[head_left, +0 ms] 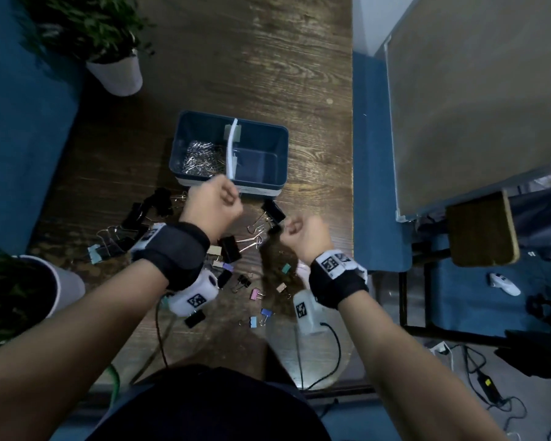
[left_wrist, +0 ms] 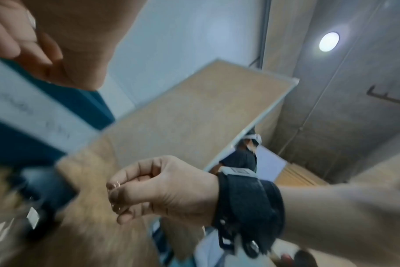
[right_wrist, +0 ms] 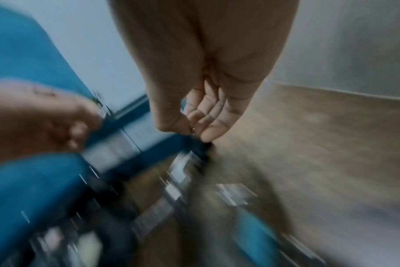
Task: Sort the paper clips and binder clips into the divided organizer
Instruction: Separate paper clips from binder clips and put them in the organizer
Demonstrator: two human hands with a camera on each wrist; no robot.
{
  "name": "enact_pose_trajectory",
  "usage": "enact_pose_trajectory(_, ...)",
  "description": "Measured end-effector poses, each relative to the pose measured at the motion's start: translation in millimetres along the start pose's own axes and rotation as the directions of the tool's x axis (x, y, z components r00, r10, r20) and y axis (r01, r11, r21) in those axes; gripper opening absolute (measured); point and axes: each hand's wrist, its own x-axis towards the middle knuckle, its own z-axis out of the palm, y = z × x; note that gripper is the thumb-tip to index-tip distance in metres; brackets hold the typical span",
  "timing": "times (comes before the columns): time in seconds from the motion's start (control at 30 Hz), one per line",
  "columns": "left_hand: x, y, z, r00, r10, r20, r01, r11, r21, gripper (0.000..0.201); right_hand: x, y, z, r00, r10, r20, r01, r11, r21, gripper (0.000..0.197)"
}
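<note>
Roughly halfway, I'd judge. The organizer (head_left: pixel 261 148), a dark blue rectangular plastic tub just above frame centre in the head view, is split by a white divider (head_left: pixel 230 151). Its left compartment holds a heap of paper clips (head_left: pixel 201 159), thin silver wire, shiny and tangled. The right compartment looks bare (no binder clips in it that I can make out).

Still to sort: the binder clips. Large black binder clips (head_left: pixel 147 206) lie bunched left of centre on the wooden desk (head_left: pixel 236 58); another black clip (head_left: pixel 272 210) sits just below the tub's front wall. Small pastel binder clips (head_left: pixel 256 294) in pink, blue, teal and beige are scattered lower centre between the wrists. A few rose-gold wire clips (head_left: pixel 252 241) lie loose at centre, thin bent loops.

Left hand (head_left: pixel 212 206) is clenched over the tub's near edge by the divider; whether it holds anything, I cannot tell. Right hand (left_wrist: pixel 158 187) is curled, with its fingertips (left_wrist: pixel 113 195) pinching small wire loops (left_wrist: pixel 116 184), copper-toned and glinting, likely paper clips; the right-wrist view agrees, though it is badly smeared.

Textures: the desk is dark wood grain with a glossy sheen; the binder clips are folded sheet metal with wire handles, boxy and prismatic; the tub is smooth and matte with rounded corners.
</note>
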Motion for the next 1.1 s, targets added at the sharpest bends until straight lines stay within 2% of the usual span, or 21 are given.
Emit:
enact_pose_trajectory(0.07,13,5,-16,0.993,-0.013,-0.114,0.007,0.999,-0.054,0.005,4,-36,-10,0.977,-0.178,-0.117,0.189,0.977,0.096,0.01)
enact_pose_trajectory(0.13,22,2,-24,0.978,-0.06,-0.201,0.048,0.997,-0.064,0.004,13,-75,-14,0.928,-0.303,-0.217,0.338,0.929,0.148,0.011)
enact_pose_trajectory(0.23,27,-9,-33,0.945,-0.176,-0.276,0.161,0.984,-0.077,0.006,33,-116,-7,0.885,-0.375,-0.276,0.432,0.883,0.183,0.011)
enact_pose_trajectory(0.33,31,-15,-42,0.899,-0.259,-0.352,0.236,0.966,-0.108,0.013,45,-129,8,0.899,-0.392,-0.194,0.424,0.891,0.164,0.01)
enact_pose_trajectory(0.47,32,-21,-50,0.883,-0.29,-0.369,0.25,0.956,-0.153,0.012,46,-121,19,0.921,-0.371,-0.117,0.386,0.908,0.161,0.014)
enact_pose_trajectory(0.57,31,-24,-51,0.901,-0.281,-0.33,0.242,0.958,-0.155,0.012,35,-96,8,0.913,-0.356,-0.2,0.392,0.901,0.186,0.015)
enact_pose_trajectory(0.67,30,-24,-47,0.917,-0.236,-0.321,0.207,0.971,-0.124,0.015,12,-48,-6,0.922,-0.302,-0.241,0.332,0.939,0.091,0.013)
enact_pose_trajectory(0.77,27,-26,-43,0.923,-0.221,-0.314,0.186,0.973,-0.136,0.019,-8,4,-5,0.981,-0.172,-0.095,0.17,0.985,-0.025,0.015)
enact_pose_trajectory(0.87,14,-30,-36,0.941,-0.119,-0.316,0.105,0.993,-0.061,0.022,-12,39,12,0.997,-0.075,0.021,0.078,0.988,-0.131,0.023)
enact_pose_trajectory(0.93,-2,-35,-27,0.964,0.014,-0.266,-0.007,1.0,0.028,0.019,-12,49,24,0.998,-0.055,0.019,0.058,0.984,-0.168,0.026)
enact_pose_trajectory(0.97,-11,-41,-21,0.977,0.077,-0.2,-0.064,0.995,0.074,0.017,-12,49,29,0.998,-0.057,0.002,0.056,0.981,-0.186,0.025)
enact_pose_trajectory(1.03,-27,-53,-7,0.991,0.13,0.018,-0.131,0.975,0.181,0.022,-11,43,36,0.997,-0.08,-0.01,0.076,0.972,-0.224,0.021)
enact_pose_trajectory(1.1,-38,-67,8,0.961,0.098,0.259,-0.179,0.935,0.307,0.042,-10,36,39,0.996,-0.087,0.002,0.085,0.969,-0.232,0.02)
